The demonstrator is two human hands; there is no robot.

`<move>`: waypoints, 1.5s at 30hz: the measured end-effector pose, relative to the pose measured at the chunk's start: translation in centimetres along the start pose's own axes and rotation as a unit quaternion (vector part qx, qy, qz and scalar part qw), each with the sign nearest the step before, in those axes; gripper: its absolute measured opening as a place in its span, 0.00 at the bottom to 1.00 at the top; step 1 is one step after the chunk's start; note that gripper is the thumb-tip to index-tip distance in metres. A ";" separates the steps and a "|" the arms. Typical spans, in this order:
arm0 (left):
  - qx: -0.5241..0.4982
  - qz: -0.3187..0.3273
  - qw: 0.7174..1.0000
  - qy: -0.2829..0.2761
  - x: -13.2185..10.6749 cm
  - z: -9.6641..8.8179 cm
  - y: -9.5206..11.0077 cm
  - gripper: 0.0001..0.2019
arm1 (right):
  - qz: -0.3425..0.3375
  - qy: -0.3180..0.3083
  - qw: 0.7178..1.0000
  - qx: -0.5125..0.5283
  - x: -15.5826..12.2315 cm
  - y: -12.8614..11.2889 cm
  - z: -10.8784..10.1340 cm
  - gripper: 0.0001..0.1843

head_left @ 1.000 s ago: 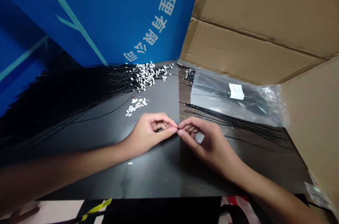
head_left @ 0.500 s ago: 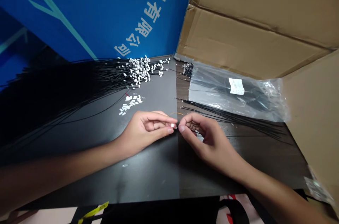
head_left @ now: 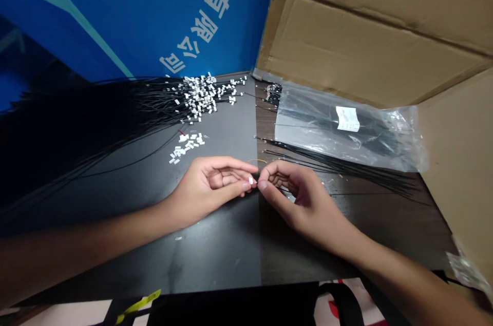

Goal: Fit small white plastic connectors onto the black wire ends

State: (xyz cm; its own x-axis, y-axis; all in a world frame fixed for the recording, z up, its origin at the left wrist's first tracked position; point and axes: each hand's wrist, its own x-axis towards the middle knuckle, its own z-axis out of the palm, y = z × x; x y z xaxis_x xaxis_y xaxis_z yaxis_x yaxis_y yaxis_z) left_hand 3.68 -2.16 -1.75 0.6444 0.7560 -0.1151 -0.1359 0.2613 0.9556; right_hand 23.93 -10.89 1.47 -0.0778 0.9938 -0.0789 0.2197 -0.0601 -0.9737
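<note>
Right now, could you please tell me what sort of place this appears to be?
Probably a wiring workbench, judging by the large heap of black wires with white ends, the loose white pieces and the labelled clear bag.

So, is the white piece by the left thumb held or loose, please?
Held: the left hand has the white piece between thumb and fingers.

The blue panel [head_left: 127, 7] reads 有限公司, the bag's [head_left: 372, 136] label [head_left: 347, 119] unreadable.

Left hand [head_left: 210, 185], frame centre: forefinger extended above thumb; left forearm [head_left: 111, 244] from lower left. Right hand [head_left: 304, 197], right of centre: thumb and forefinger pinched; right forearm [head_left: 389, 264] from lower right.
</note>
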 end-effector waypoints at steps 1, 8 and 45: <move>-0.001 0.000 1.000 0.002 0.0 0.0 0.0 0.12 | 0.001 0.000 1.000 -0.001 0.0 0.0 0.0 0.08; 0.033 0.061 0.998 0.004 0.1 -0.3 -0.1 0.05 | -0.005 0.011 1.000 -0.020 0.2 0.1 -0.1 0.07; 0.015 0.100 0.995 0.003 0.5 -0.2 -0.3 0.06 | -0.004 -0.011 1.000 0.020 0.6 0.6 -0.1 0.06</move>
State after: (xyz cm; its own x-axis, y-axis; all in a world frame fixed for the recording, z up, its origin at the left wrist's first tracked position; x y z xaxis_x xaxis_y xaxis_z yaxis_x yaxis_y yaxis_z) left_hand 3.87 -1.76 -2.12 0.6016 0.7952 0.0760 -0.2381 0.0878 0.9673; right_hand 24.13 -10.29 0.84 -0.1000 0.9921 -0.0754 0.1793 -0.0566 -0.9822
